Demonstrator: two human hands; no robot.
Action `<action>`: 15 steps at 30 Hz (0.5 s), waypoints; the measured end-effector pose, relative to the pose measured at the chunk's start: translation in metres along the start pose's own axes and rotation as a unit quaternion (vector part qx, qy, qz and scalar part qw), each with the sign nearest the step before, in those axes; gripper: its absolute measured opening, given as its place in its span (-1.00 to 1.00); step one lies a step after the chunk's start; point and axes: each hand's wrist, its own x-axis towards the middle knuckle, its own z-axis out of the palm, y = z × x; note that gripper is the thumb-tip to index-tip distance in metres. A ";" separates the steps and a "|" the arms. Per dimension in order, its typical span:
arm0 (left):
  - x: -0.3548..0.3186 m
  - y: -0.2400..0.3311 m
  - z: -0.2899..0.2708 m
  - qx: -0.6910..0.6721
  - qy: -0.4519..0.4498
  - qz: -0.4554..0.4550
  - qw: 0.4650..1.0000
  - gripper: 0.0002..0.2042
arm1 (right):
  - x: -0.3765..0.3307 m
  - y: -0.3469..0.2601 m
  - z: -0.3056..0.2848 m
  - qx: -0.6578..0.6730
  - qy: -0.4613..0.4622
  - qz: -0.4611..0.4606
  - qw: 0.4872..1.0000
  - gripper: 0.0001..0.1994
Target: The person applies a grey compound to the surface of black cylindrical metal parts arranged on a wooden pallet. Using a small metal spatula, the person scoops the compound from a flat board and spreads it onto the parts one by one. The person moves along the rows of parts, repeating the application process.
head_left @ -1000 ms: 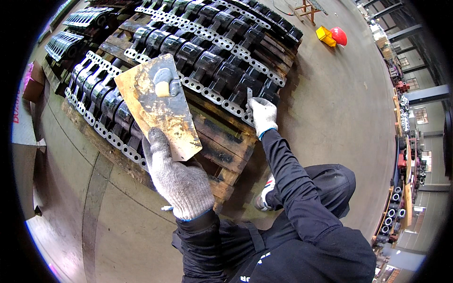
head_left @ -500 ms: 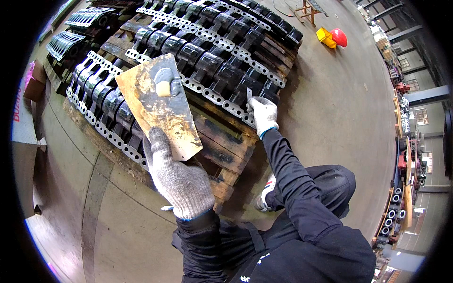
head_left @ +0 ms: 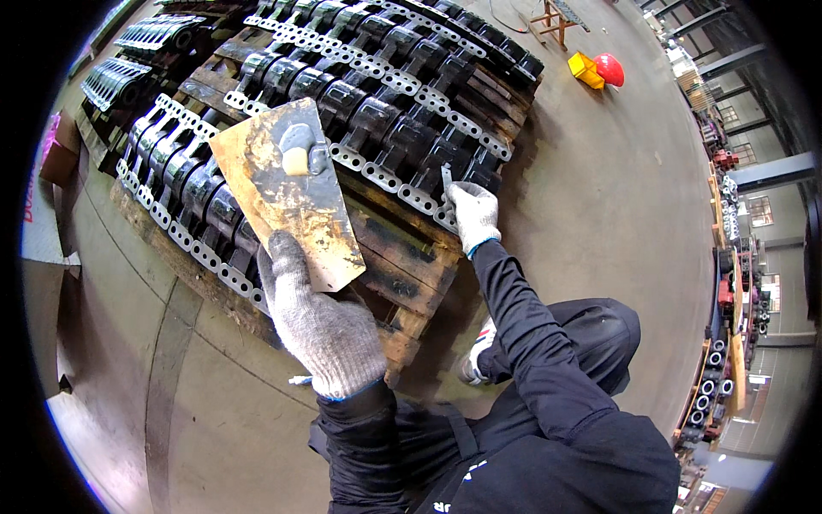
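My left hand (head_left: pixel 318 321), in a pale knitted glove, is closed on the near end of a stained rectangular board (head_left: pixel 295 197). A grey paste (head_left: pixel 298 141) with a yellowish lump lies near the board's far end. My right hand (head_left: pixel 473 214), gloved too, pinches a small flat grey blade (head_left: pixel 446 176), perhaps a putty knife; its lower part is hidden in the fingers. The blade stands at the near right end of a row of black metal parts (head_left: pixel 368 120), edged by a pale strip of plates with round holes (head_left: pixel 381 177). Whether it touches them I cannot tell.
The rows rest on wooden pallets (head_left: pixel 402 257). More black rows (head_left: pixel 158 34) stand at the far left, near a cardboard box (head_left: pixel 64 150). A yellow container (head_left: pixel 586 70) and a red round object (head_left: pixel 609 69) sit on the floor at far right, before a wooden stand (head_left: pixel 552 21).
The view has shifted slightly. Both hands keep their holds on the board and the blade, and the blade stays near the right end of the row.
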 end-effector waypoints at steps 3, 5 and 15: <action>-0.001 0.002 0.004 -0.046 0.022 -0.035 0.998 -0.66 | 0.001 -0.005 0.000 -0.005 0.005 -0.002 1.000 -0.90; 0.001 0.002 0.002 -0.053 0.000 -0.026 0.998 -0.66 | 0.002 -0.008 0.002 -0.009 0.009 0.005 1.000 -0.90; -0.002 0.003 0.004 -0.050 -0.004 -0.031 0.998 -0.65 | 0.009 -0.006 0.001 0.041 0.005 0.040 0.998 -0.91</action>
